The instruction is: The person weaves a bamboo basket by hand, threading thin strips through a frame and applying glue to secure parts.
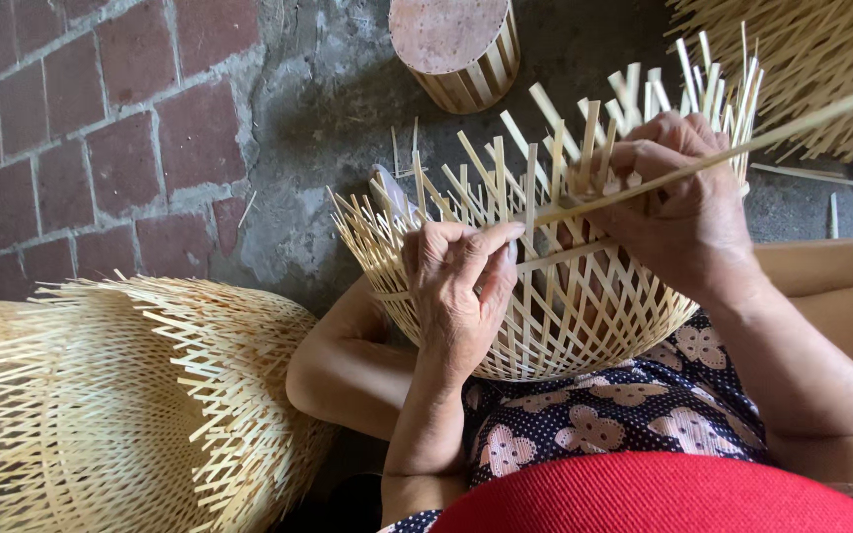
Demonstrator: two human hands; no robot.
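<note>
**Hands at work on half-woven bamboo basket**

A pale, open-lattice bamboo basket (565, 316), round-bottomed w/ loose strip ends sticking up at the rim, rests on the person's lap, between both hands. The left hand (456, 296) lies against the near side of the weave, thumb & forefinger pinched on an upright strip. The right hand (688, 212) is curled over the far rim, fingers closed around a long thin bamboo strip (742, 148) that runs from the left fingertips up & out past the right fingers to the frame's right edge. Under the wrists: dark floral-print cloth (644, 405) & a red fabric band (663, 498). Left of the left hand, well apart, lies a stack of finished pale woven baskets (120, 405). Beyond the fingertips, on grey concrete floor (308, 118) beside red brick paving (81, 128), stands a small round slatted bamboo drum (456, 44). More strip ends (821, 69) fan out beyond the right hand.
</note>
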